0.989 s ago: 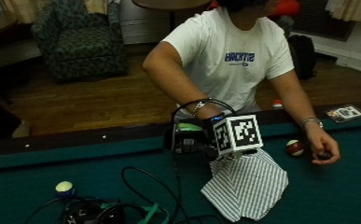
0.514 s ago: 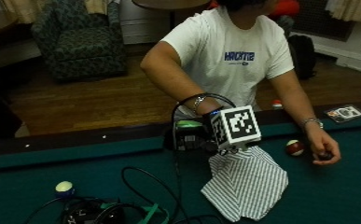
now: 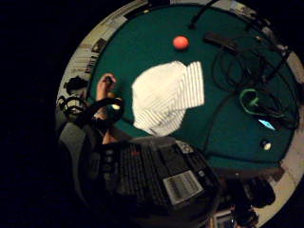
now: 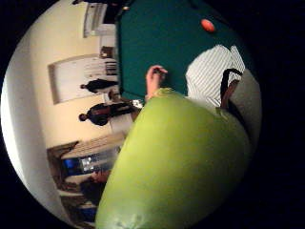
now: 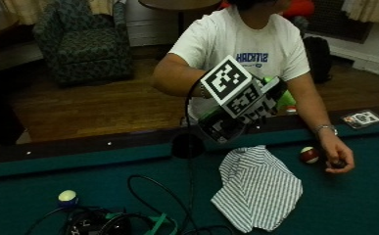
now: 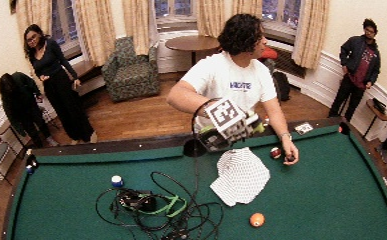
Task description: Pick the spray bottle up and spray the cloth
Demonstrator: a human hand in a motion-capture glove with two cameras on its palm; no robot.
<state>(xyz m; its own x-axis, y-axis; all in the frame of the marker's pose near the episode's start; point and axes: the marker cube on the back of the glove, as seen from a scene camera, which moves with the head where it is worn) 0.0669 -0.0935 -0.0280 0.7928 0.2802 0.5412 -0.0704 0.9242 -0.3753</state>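
Far left on the green felt pool table [image 5: 33, 181] sits one round white-and-blue ball [image 5: 67, 197], just beside a tangle of black cables with a green strap [image 5: 127, 225] heaped on the cloth surface. One ball there, one tangle.

Moving along: my gloved right hand [image 5: 241, 110] is up in the air above the table's near rail, and the smooth lime-green plastic spray bottle [image 5: 281, 98] is up there with it. In the thumb-side palm view its rounded glossy body [image 4: 176, 167] fills most of what the palm sees, so it is close against my palm. I cannot tell from here how my fingers sit around it; they are hidden behind the rig.

Below and just right of that hand lies the one white cloth with thin dark stripes [image 5: 257, 188], soft and rumpled, spread flat on the felt with a folded corner toward the rail. The bottle hangs above its near edge, not touching it.

Right again: one glossy red-and-white billiard ball [image 5: 309, 154] rests on the felt, just beside my bare left hand [image 5: 338, 159], which rests on the table with its fingers curled round something small and dark.

Farther out on the felt, past the cloth, one plain orange ball [image 6: 257, 219] sits alone. Three balls in all.
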